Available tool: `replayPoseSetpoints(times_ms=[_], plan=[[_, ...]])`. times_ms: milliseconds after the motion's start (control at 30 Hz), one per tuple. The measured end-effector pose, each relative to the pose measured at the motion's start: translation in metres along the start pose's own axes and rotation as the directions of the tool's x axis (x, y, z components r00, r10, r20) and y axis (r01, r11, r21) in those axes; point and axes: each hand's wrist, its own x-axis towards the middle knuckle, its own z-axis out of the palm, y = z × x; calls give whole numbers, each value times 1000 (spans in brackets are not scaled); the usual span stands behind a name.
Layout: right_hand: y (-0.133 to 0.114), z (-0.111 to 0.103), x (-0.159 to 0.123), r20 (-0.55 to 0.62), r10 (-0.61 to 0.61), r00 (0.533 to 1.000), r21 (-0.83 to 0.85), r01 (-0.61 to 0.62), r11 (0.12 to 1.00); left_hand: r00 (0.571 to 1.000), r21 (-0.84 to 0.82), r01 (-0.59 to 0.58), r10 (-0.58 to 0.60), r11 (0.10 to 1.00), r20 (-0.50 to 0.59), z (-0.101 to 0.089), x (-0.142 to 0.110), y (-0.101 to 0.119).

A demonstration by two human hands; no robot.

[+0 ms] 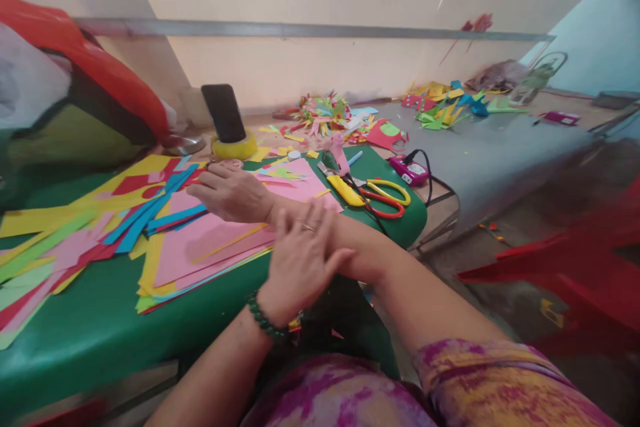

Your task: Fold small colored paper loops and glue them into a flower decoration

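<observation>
Right hand (231,192) laid flat, fingers loosely spread, nothing gripped; rested on pink paper sheets (210,243) atop green table (90,327), apparently pinning stack. Left hand (300,260) open, palm pressed on right forearm, nothing held. Scissors (383,199) parked just right of sheets, within reach. Phone (223,112) propped upright in yellow tape roll (235,145).
</observation>
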Motion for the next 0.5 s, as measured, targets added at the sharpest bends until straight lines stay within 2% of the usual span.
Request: replayPoseSetpoints(times_ms=[67, 133, 200, 300, 400, 467, 500], plan=[[0, 3, 3, 56, 26, 998, 9, -27, 1000, 982, 78, 186, -183, 979, -54, -4, -5, -20], [-2, 4, 5, 95, 43, 995, 15, -45, 999, 972, 96, 230, -223, 969, -73, -4, -10, -29], [-4, 3, 5, 92, 29, 995, 22, -31, 999, 968, 96, 242, -234, 965, -95, 1, -16, -24], [-2, 1, 3, 42, 15, 999, 30, -16, 999, 964, 76, 243, -232, 967, -134, 14, -27, 5], [4, 4, -1, -29, 82, 996, 38, -81, 996, 989, 16, 103, -101, 995, -109, 24, -38, 41], [9, 5, -3, -70, 125, 990, 53, -121, 991, 994, -50, -81, 77, 995, -77, 24, -43, 59], [11, 6, -3, -90, 137, 987, 61, -131, 989, 983, -88, -178, 174, 980, -53, 24, -45, 65]])
